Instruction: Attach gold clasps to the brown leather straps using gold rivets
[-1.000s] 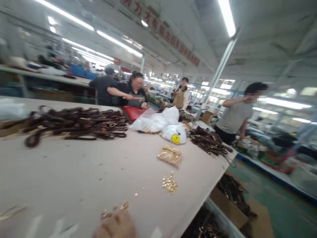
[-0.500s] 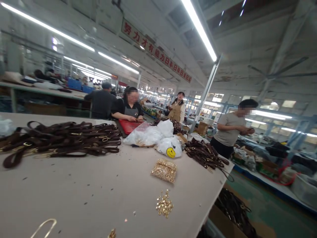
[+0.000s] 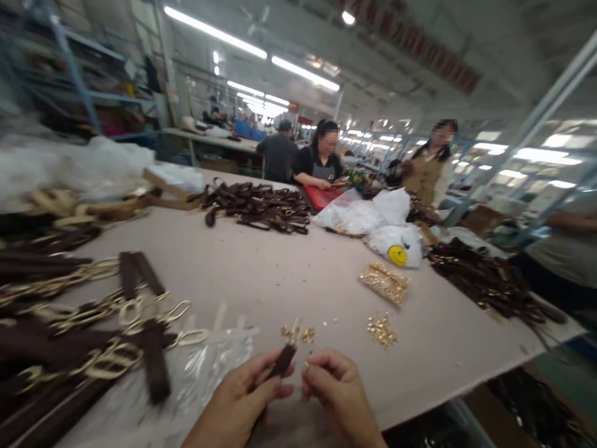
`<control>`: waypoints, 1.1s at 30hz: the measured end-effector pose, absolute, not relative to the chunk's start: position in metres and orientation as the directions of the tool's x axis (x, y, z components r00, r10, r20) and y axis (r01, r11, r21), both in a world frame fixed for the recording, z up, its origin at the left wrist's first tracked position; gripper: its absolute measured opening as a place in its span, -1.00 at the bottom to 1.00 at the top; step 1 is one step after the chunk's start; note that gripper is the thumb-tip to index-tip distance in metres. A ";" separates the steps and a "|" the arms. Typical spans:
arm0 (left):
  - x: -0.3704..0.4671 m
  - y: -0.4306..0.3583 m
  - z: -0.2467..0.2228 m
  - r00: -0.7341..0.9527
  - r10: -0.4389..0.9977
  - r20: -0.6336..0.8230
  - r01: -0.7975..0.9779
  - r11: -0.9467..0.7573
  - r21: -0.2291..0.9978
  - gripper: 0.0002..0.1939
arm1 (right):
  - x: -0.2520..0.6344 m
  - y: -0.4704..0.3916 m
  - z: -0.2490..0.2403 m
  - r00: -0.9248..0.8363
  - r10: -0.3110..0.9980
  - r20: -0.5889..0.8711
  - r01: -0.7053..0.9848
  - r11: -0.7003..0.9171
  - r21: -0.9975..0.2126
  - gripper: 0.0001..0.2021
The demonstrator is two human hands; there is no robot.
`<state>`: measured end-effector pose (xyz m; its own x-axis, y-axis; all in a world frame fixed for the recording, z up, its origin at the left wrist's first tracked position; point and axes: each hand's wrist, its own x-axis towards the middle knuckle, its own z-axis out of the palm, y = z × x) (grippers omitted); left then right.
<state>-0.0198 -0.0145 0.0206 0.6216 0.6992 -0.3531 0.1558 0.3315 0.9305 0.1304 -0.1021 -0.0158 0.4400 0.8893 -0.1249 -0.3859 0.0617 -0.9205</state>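
Note:
Near the front edge of the table, my left hand (image 3: 247, 395) is closed around a short dark brown strap (image 3: 283, 361) with a gold metal loop (image 3: 295, 331) at its upper end. Just right of it, my right hand (image 3: 338, 389) is closed in a pinch, with thumb and forefinger together. A tiny pale speck shows at those fingertips, too small to name. The two hands are close but apart. Beyond them lie small gold metal pieces (image 3: 308, 335), and a larger gold pile (image 3: 382, 330) is farther right.
Brown straps with gold hooks (image 3: 112, 358) cover the left side, partly over clear plastic (image 3: 205, 361). Farther back are a strap pile (image 3: 265, 205), a bag of gold pieces (image 3: 385, 283), white bags (image 3: 396, 242) and another strap pile (image 3: 485, 280). A co-worker (image 3: 321, 162) sits across the table.
The view has turned left and down. Both my hands and the held strap now show, along with the straps at left. The standing person in the tan vest appears nearer.

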 end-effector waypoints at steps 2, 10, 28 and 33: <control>-0.019 -0.019 0.020 0.680 0.658 -0.324 0.115 0.341 0.933 -0.55 | 0.133 -0.104 -0.014 0.401 0.910 -0.107 -0.373 0.055 -0.926 -0.74; -0.016 -0.028 0.015 0.722 0.646 -0.248 0.075 0.284 0.956 -0.56 | 0.137 -0.102 -0.019 0.362 0.923 -0.129 -0.256 -0.035 -0.966 -0.77; -0.022 -0.031 0.015 0.734 0.675 -0.071 0.091 0.006 0.996 -0.51 | 0.134 -0.102 -0.011 0.340 0.932 -0.128 -0.180 -0.069 -0.981 -0.70; -0.027 -0.035 0.011 0.707 0.707 -0.029 0.180 -0.140 0.974 -0.59 | 0.129 -0.103 -0.015 0.317 0.940 -0.128 -0.289 -0.033 -0.957 -0.68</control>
<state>-0.0268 -0.0353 0.0114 0.7066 0.7070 -0.0295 0.1802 -0.1395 0.9737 0.1293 -0.1029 -0.0149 0.3167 0.9398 -0.1284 -0.2886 -0.0335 -0.9569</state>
